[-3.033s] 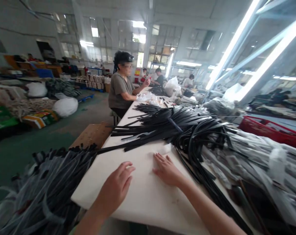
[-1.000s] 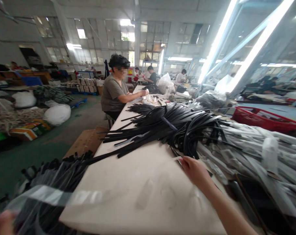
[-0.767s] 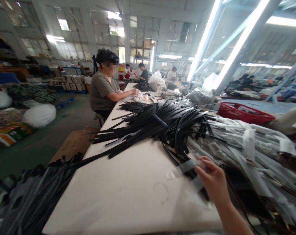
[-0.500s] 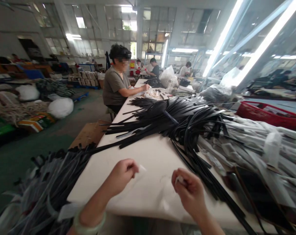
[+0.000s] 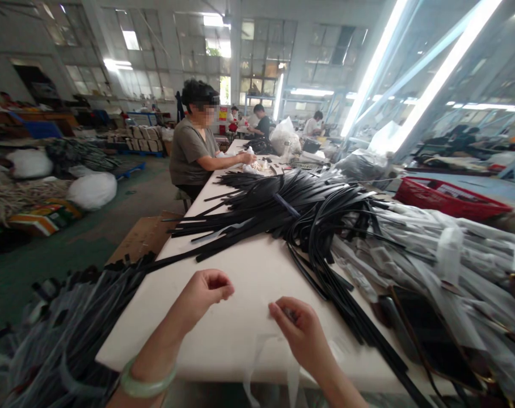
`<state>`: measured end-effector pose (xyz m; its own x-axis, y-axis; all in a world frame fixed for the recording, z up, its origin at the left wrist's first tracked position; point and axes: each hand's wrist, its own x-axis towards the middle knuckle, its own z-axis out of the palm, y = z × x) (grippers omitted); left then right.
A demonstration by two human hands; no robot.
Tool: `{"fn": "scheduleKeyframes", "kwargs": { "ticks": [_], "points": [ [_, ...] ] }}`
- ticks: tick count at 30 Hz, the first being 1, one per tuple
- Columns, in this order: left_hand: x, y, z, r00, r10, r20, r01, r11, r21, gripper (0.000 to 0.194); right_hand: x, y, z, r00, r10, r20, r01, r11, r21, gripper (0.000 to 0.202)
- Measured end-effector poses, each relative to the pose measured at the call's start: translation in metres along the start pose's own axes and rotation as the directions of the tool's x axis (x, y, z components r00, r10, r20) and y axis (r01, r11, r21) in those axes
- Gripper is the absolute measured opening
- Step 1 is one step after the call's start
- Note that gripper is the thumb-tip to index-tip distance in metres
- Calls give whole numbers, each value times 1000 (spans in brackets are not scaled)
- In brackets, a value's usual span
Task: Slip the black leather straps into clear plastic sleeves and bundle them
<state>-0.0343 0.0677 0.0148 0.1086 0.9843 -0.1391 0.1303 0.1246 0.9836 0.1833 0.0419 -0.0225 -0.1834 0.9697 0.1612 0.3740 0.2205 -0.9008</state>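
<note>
My left hand (image 5: 205,294) is over the near part of the white table (image 5: 172,340), its fingers curled and the thumb meeting the fingertips. I cannot make out whether anything is in that pinch. To its right, my right hand (image 5: 298,326) is closed, with something greyish between thumb and fingers. Thin clear plastic film (image 5: 293,381) trails below it past the table's front edge, blurred and hard to see. A large bundle of black straps (image 5: 312,198) lies beyond both hands, several ends reaching down past my right hand.
At right are straps wrapped in clear plastic (image 5: 448,255), a phone (image 5: 431,334) and a red basket (image 5: 448,198). More plastic-covered black straps (image 5: 66,328) are piled at lower left, beside a cardboard box (image 5: 140,238). A co-worker (image 5: 195,141) sits at the table's far left side.
My right hand has moved left, closer to my left hand. The white bit at my left fingertips no longer shows. Clear film now hangs below my right hand. The view has shifted slightly right.
</note>
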Motion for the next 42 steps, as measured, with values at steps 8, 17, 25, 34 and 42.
{"fn": "scheduleKeyframes", "kwargs": {
  "ticks": [8, 17, 25, 34, 42],
  "points": [
    [-11, -10, 5, 941, -212, -264, 21, 815, -580, 53, -10, -1, -6, 949, 90, 304, 14, 947, -322, 49],
    [-25, -14, -4, 913, 101, -396, -10, 974, 225, 36, 48, 58, -73, 960, 242, -143, -245, 473, -846, 19],
    [-39, -17, -4, 970, 140, -200, -71, 945, 318, 24, 65, 56, -74, 963, 270, 4, -166, 601, -782, 20],
    [-52, -10, -2, 994, 55, -96, -20, 941, 338, 53, 33, -16, -12, 937, -50, 345, -108, 900, 422, 37],
    [-59, -4, -3, 997, 32, -75, -1, 926, 378, 62, 25, -45, 22, 943, -249, 222, 238, 968, 75, 22]
  ]
}}
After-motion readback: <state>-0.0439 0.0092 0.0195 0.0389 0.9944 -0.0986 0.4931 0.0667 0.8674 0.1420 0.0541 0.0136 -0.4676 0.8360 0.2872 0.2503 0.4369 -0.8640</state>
